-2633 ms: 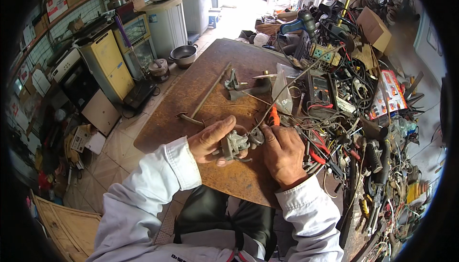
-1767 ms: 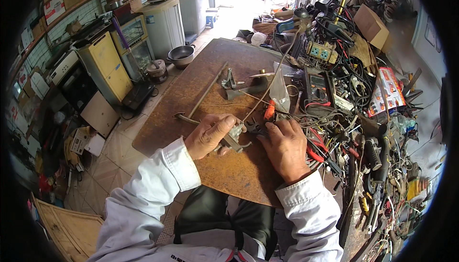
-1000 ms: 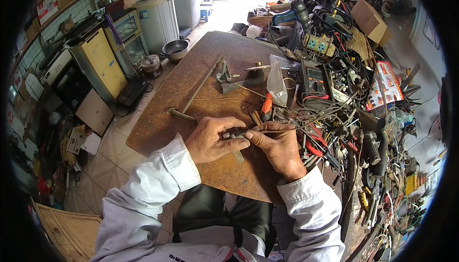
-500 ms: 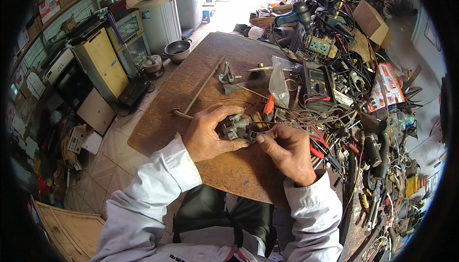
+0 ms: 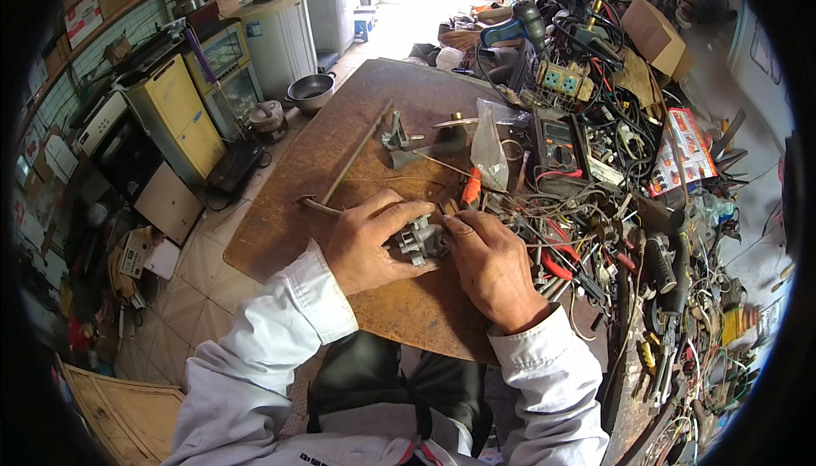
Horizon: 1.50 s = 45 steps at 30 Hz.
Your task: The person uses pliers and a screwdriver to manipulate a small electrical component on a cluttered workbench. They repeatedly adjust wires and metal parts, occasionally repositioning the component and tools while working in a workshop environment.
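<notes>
My left hand (image 5: pixel 364 247) is closed round a small grey cast-metal part (image 5: pixel 416 241) with stubby lugs, held just above the brown wooden tabletop (image 5: pixel 289 219). Against the part's right end, my right hand (image 5: pixel 495 269) has its thumb and fingers pinched together; what lies between them is hidden. Just beyond the right fingertips is a screwdriver with an orange-red handle (image 5: pixel 472 187). A thin metal rod with a crosspiece (image 5: pixel 361 153) lies past my left hand. Farther back on the table stands a metal bracket (image 5: pixel 396 138).
Right of the table is a dense heap of cables and tools, with red-handled pliers (image 5: pixel 557 266), a multimeter (image 5: pixel 558 144) and a blue heat gun (image 5: pixel 508 32). A clear plastic bag (image 5: pixel 488 156) lies beside it. Cabinets (image 5: pixel 183 117) and a dark pan (image 5: pixel 311 92) are at the left.
My right hand has moved slightly left and turned, its back now facing up, fingertips closer over the part's end. The metal part has turned in my left hand.
</notes>
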{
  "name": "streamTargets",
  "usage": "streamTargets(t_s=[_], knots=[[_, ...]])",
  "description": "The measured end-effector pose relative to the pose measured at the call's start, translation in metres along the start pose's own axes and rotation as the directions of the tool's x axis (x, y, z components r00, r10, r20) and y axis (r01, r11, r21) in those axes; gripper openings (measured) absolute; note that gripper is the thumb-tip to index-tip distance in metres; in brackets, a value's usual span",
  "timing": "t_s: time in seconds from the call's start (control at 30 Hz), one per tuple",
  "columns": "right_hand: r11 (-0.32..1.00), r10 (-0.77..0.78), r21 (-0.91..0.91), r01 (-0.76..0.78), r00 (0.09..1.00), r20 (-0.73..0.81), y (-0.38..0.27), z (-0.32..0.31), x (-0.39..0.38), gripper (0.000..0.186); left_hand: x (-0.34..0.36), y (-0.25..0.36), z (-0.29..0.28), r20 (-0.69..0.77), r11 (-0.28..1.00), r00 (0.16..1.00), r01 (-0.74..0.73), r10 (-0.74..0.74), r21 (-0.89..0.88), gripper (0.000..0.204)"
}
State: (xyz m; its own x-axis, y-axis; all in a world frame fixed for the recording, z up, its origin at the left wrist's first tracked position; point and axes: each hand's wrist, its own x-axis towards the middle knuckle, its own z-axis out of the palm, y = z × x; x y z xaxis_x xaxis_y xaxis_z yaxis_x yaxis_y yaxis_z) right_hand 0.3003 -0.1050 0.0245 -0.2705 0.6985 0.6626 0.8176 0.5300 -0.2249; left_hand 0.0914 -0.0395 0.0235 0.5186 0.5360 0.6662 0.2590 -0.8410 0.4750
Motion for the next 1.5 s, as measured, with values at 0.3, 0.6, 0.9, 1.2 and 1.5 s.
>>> streamTargets(t_s=[0.3,0.6,0.9,1.2,1.5], knots=[[0.992,0.061,0.105,-0.063,0.998,0.021,-0.003,-0.004,0.003,0.018,-0.002,-0.003,0.002,-0.018,1.0,0.999,-0.029,0.029,-0.008,0.067],[0.999,-0.036,-0.007,0.036,0.999,-0.037,0.0,-0.004,0.0,0.017,-0.002,-0.002,-0.001,0.049,0.996,0.998,0.04,-0.036,-0.074,0.068],[0.998,0.061,0.024,-0.061,0.998,-0.011,-0.006,-0.011,0.006,0.019,0.0,-0.003,0.0,0.018,0.996,1.0,0.015,-0.013,-0.084,0.065],[0.994,0.069,-0.086,-0.063,0.995,0.068,-0.007,-0.017,0.008,0.017,0.001,-0.002,0.0,0.088,0.99,0.992,0.104,-0.095,-0.095,0.06],[0.956,-0.099,-0.262,0.13,0.987,0.128,-0.016,-0.024,0.027,0.014,-0.003,-0.014,0.006,0.205,0.803,0.918,0.397,-0.34,-0.444,0.05]])
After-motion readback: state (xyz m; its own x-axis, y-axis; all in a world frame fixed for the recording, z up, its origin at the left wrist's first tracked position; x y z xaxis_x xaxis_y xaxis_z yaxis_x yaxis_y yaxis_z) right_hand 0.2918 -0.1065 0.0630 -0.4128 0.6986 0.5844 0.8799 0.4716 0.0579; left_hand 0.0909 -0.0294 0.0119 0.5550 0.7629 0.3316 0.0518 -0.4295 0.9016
